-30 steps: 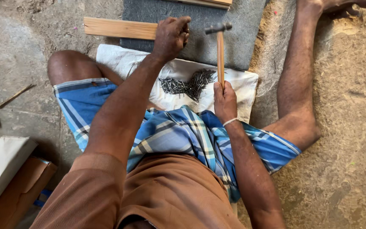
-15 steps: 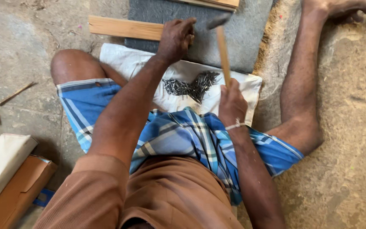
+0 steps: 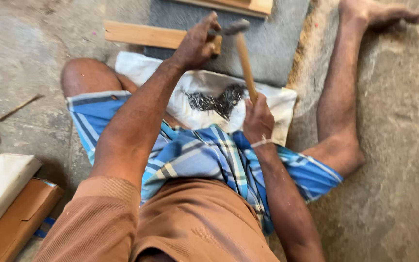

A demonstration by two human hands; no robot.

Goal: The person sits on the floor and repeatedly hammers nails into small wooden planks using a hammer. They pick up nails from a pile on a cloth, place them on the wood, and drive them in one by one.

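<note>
At the lower left of the frame lie a white block (image 3: 1, 187) and a brown cardboard box (image 3: 20, 221) on the floor. Upper centre, the left hand (image 3: 197, 43) is curled, fingers pinched down on a wooden strip (image 3: 146, 35). Just right, the right hand (image 3: 257, 119) is closed round the hammer (image 3: 242, 53) handle, its head touching the strip's end. Below, nails (image 3: 214, 101) lie heaped on white cloth (image 3: 277, 104).

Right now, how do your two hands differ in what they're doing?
The right hand grips the hammer low on its wooden handle, near the lap; the left hand reaches farther out, pinched on the wood strip. The right wrist wears a pale band, the left none. Both work over the grey mat.
</note>
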